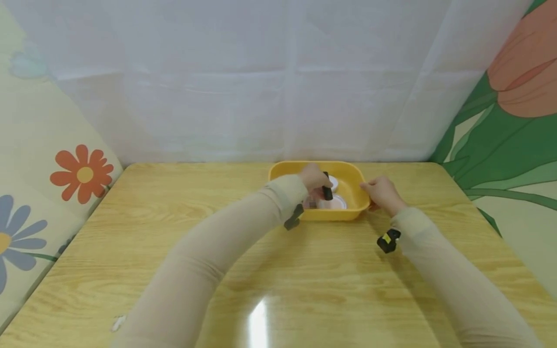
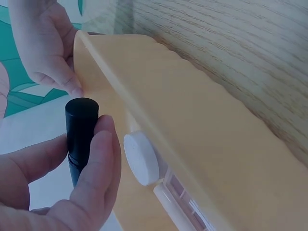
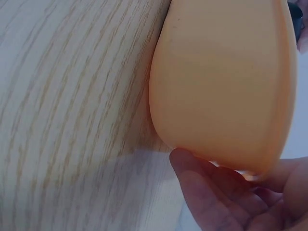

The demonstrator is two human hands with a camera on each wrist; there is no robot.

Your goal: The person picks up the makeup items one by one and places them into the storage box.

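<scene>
My left hand (image 1: 314,178) is over the yellow plastic basin (image 1: 354,192), pinching a black lipstick-like tube (image 2: 82,130) between thumb and fingers. The tube (image 1: 327,186) is held above the basin's contents. At the basin's right end, my right hand (image 1: 384,193) grips the wall, thumb at the rim and fingers against the outside (image 3: 221,86). Inside the basin lie a white round-lidded jar (image 2: 141,158), a palette with square pans (image 2: 179,188) and a pale stick-shaped piece (image 2: 169,206). A round clear-and-white item (image 1: 338,202) sits near the front wall.
The basin stands at the back of a wood-grain table (image 1: 278,280), close to a white cloth backdrop (image 1: 243,87). Flower-printed panels (image 1: 513,145) flank both sides. A small black camera (image 1: 388,240) is strapped at the right wrist, and another dark device (image 1: 294,217) at the left.
</scene>
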